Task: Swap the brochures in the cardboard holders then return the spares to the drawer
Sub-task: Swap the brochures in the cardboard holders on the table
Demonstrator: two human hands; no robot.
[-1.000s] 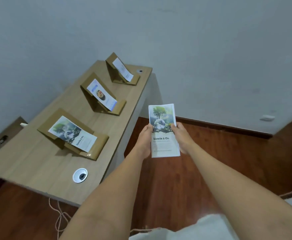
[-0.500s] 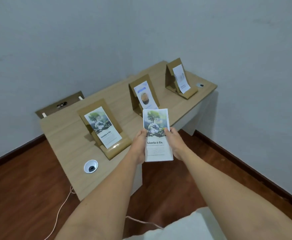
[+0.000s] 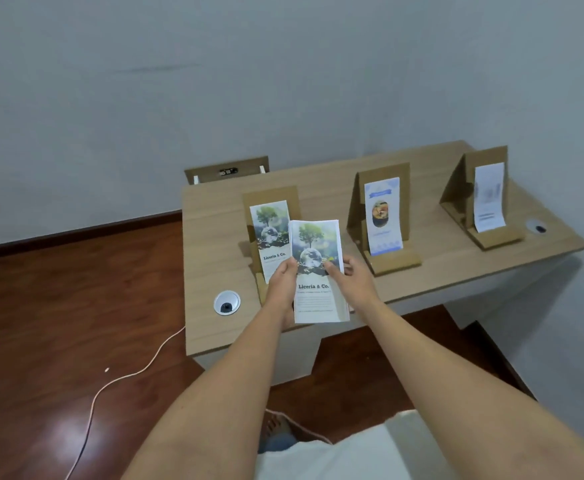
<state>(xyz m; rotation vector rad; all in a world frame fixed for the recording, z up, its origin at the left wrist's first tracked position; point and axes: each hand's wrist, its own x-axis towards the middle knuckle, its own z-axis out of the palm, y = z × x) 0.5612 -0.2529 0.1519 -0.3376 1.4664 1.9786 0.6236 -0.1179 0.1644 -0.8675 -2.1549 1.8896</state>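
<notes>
Brochure stack (image 3: 319,271) (tree cover) pinched between both hands (image 3: 318,284).

Both bare arms outstretched, left hand (image 3: 281,283) and right hand (image 3: 354,279) clasped inward, thumbs uppermost.

Soft, even indoor light fills the room, with a pale glare patch on the wooden floor (image 3: 72,434) near left. The desk (image 3: 318,188) edges bow from wide-angle distortion, and fine print looks slightly blurred.

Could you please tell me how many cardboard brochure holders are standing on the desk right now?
3, in a row: the left holder partly behind the held Liceria & Co. brochures, the middle holder, the right holder.
</notes>
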